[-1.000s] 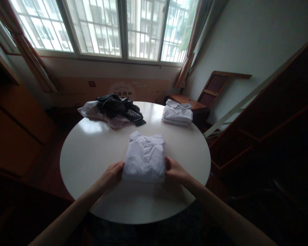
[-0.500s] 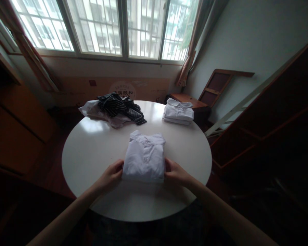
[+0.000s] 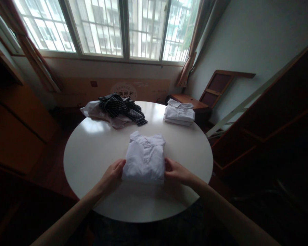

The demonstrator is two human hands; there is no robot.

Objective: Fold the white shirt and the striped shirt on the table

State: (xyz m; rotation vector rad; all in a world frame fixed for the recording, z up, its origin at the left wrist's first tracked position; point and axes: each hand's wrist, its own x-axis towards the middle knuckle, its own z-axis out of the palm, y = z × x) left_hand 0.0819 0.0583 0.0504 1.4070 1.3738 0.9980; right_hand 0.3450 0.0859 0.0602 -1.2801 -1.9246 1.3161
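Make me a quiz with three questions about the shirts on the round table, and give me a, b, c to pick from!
1. Where is the striped shirt?
a) far left of the table
b) on the floor
c) under the hands

2. How many neat stacks of white shirts are there?
a) one
b) two
c) five

3. What are the hands doing?
a) waving in the air
b) holding a cup
c) touching the sides of the folded shirt

Answers:
1 a: it lies crumpled at the far left by the window.
2 b: one between the hands, the far stack at the right edge.
3 c: the left hand and right hand rest against its two sides.
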